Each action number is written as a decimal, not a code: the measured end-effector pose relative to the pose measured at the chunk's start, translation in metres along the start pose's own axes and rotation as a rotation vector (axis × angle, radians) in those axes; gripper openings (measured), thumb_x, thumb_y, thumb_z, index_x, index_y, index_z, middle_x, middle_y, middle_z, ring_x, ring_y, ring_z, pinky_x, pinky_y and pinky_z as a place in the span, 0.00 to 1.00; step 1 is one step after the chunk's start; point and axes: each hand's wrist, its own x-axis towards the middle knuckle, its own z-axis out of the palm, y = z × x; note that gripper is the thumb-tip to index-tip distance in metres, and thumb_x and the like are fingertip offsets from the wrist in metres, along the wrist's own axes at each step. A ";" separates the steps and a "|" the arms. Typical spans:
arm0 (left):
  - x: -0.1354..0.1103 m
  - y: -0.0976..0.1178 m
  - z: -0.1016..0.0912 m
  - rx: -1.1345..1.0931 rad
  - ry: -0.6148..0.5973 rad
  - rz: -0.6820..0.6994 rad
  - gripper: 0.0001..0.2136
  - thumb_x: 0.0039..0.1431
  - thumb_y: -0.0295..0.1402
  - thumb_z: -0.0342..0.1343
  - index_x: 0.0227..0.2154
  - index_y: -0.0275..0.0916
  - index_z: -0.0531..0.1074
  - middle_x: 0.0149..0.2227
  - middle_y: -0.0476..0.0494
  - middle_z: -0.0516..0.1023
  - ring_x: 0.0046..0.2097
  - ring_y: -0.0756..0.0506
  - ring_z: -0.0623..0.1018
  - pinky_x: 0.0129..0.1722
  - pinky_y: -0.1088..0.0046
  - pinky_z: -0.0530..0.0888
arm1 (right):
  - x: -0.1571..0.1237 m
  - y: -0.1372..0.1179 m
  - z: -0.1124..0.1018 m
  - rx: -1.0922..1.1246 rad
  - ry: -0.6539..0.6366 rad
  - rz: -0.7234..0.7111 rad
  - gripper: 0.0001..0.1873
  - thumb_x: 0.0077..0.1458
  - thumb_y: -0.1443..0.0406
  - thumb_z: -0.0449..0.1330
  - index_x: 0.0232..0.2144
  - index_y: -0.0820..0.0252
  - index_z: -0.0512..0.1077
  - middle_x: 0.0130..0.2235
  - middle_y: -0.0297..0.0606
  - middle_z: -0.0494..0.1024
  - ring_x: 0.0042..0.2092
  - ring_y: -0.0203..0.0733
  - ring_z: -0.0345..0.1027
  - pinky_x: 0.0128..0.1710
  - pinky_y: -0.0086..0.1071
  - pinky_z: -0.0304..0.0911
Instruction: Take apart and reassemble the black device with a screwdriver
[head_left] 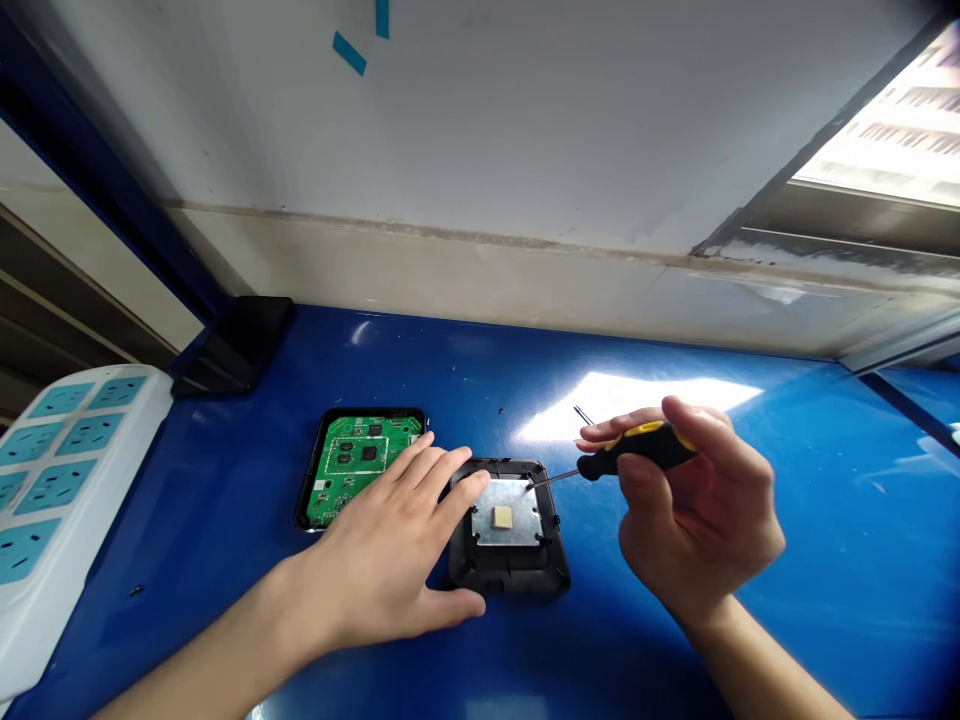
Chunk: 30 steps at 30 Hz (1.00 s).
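Observation:
A black plastic case half [508,572] lies on the blue table, with a silver metal plate [507,505] and a small tan pad [502,516] inside it. My left hand [390,560] rests flat with fingers spread, pressing on the case's left edge. My right hand [694,500] is closed round a black and yellow screwdriver [637,447]. The screwdriver's thin tip touches the plate's upper right corner. To the left lies the other black case half holding a green circuit board [352,465], partly covered by my left fingers.
A white power strip [52,480] with teal sockets lies at the left table edge. A black flat object [244,340] lies at the back left. A grey wall rises behind the blue table [750,640]. A small thin dark piece [583,414] lies beyond the screwdriver.

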 end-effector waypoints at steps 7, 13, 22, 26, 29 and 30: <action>0.000 -0.001 0.001 -0.009 0.022 0.007 0.43 0.56 0.56 0.64 0.68 0.42 0.57 0.71 0.34 0.59 0.72 0.22 0.55 0.67 0.37 0.60 | -0.007 -0.003 0.000 0.198 0.037 0.087 0.23 0.66 0.73 0.51 0.58 0.52 0.71 0.51 0.40 0.82 0.46 0.50 0.82 0.38 0.52 0.82; 0.000 -0.001 0.002 -0.022 0.028 -0.009 0.43 0.55 0.55 0.65 0.68 0.44 0.58 0.72 0.35 0.58 0.72 0.22 0.55 0.67 0.38 0.59 | -0.002 0.001 0.000 0.135 0.006 0.053 0.17 0.67 0.62 0.56 0.56 0.49 0.72 0.51 0.41 0.77 0.43 0.48 0.80 0.33 0.48 0.81; 0.002 0.000 -0.001 -0.002 -0.018 -0.012 0.43 0.56 0.57 0.64 0.69 0.42 0.57 0.72 0.34 0.58 0.72 0.22 0.54 0.66 0.37 0.62 | -0.001 0.001 -0.004 -0.055 0.033 -0.020 0.30 0.56 0.77 0.62 0.58 0.48 0.72 0.45 0.37 0.76 0.39 0.44 0.79 0.34 0.44 0.81; 0.001 0.000 0.001 -0.006 0.008 -0.015 0.43 0.55 0.55 0.65 0.69 0.43 0.57 0.72 0.34 0.58 0.72 0.21 0.54 0.66 0.36 0.61 | -0.005 0.002 -0.003 0.006 -0.028 0.003 0.30 0.63 0.75 0.55 0.64 0.50 0.65 0.51 0.40 0.81 0.46 0.48 0.80 0.38 0.49 0.82; -0.001 -0.001 0.003 -0.007 0.026 -0.014 0.43 0.55 0.55 0.66 0.68 0.44 0.58 0.71 0.35 0.59 0.72 0.22 0.54 0.66 0.37 0.61 | -0.005 0.001 -0.003 0.039 -0.053 -0.005 0.26 0.66 0.73 0.51 0.62 0.50 0.67 0.55 0.40 0.80 0.50 0.51 0.79 0.40 0.52 0.82; -0.001 -0.001 0.003 -0.005 0.029 -0.013 0.43 0.54 0.55 0.66 0.68 0.44 0.58 0.71 0.35 0.59 0.72 0.22 0.54 0.67 0.38 0.61 | -0.004 0.002 -0.003 0.052 -0.059 -0.024 0.25 0.66 0.72 0.51 0.61 0.50 0.68 0.56 0.41 0.79 0.51 0.52 0.79 0.39 0.52 0.82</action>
